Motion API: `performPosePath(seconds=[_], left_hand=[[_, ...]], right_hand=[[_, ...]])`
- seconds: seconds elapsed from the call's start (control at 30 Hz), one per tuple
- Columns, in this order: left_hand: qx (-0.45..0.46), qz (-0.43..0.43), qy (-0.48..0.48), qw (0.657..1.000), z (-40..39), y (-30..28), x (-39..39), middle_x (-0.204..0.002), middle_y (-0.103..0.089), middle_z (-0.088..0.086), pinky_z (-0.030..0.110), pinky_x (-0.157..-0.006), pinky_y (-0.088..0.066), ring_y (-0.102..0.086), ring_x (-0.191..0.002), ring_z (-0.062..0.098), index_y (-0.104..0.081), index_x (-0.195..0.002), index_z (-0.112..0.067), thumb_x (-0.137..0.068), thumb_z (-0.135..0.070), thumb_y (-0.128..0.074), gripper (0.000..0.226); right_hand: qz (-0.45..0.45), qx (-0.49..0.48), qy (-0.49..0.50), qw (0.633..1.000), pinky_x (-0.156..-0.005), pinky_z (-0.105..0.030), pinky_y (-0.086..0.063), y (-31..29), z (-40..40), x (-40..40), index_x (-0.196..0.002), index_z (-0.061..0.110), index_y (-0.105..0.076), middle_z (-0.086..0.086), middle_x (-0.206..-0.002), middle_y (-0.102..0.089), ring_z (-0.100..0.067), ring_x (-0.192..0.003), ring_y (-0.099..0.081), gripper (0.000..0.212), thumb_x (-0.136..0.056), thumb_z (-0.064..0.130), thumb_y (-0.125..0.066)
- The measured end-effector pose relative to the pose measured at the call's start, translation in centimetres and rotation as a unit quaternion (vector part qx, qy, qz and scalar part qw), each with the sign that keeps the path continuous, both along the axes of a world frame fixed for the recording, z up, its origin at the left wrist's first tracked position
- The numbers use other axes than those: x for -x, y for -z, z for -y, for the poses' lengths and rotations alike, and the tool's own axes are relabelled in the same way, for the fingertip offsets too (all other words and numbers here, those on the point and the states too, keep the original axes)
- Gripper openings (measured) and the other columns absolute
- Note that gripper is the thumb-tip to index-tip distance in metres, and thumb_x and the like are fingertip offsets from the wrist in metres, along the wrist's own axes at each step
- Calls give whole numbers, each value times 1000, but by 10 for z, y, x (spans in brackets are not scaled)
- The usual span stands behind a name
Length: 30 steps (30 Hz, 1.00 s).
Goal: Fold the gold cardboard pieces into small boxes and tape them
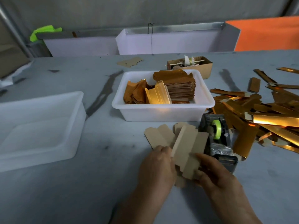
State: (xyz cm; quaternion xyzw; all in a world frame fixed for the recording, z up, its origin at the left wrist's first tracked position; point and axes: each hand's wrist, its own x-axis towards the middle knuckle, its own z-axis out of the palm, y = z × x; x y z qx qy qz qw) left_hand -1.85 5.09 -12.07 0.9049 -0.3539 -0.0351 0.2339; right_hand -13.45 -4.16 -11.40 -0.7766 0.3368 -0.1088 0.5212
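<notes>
A cardboard piece [186, 147], its plain tan side up, is held between both hands near the table's front, partly folded along a raised ridge. My left hand [157, 168] grips its left edge. My right hand [216, 173] grips its right flap with the thumb on top. A second flat tan piece [159, 136] lies under it to the left. A grey tape dispenser [218, 139] with a green roll stands just right of the hands. A white tub [163, 110] behind holds a stack of gold cardboard pieces [179, 84].
An empty translucent tub [40, 126] sits at the left. Several gold strips and scraps [265, 113] are heaped at the right. A small brown box [192, 64] and a loose flat piece [129, 62] lie farther back. White boxes line the table's far edge.
</notes>
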Motion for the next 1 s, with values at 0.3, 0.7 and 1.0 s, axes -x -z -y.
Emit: performPosePath(seconds=[0.3,0.7,1.0], left_hand=[[264,-487,-43,832,-12,-6,-10,-93,-75,6,33,-81,-58,-71,-83,19,-71,-95,-10,-94,-23,-57,19],[332,-528,-39,781,-12,-8,-8,-107,-71,11,56,-102,-42,-64,-107,31,-71,-104,-18,-86,-49,-51,41],[367,-507,-47,779,-15,-14,4,-109,-67,24,56,-99,-42,-58,-109,44,-72,-98,-16,-91,-31,-53,25]], right_hand=[[77,16,4,997,-79,-11,-50,0,1,1,-93,48,-64,37,-89,-64,13,-87,-61,54,-82,-4,-61],[84,101,-27,991,-60,8,-36,-4,4,0,-95,53,-56,37,-88,-57,20,-79,-57,54,-83,0,-61],[135,24,-54,989,-73,-11,-46,-6,1,5,-115,62,-39,49,-107,-51,23,-102,-49,68,-80,8,-63]])
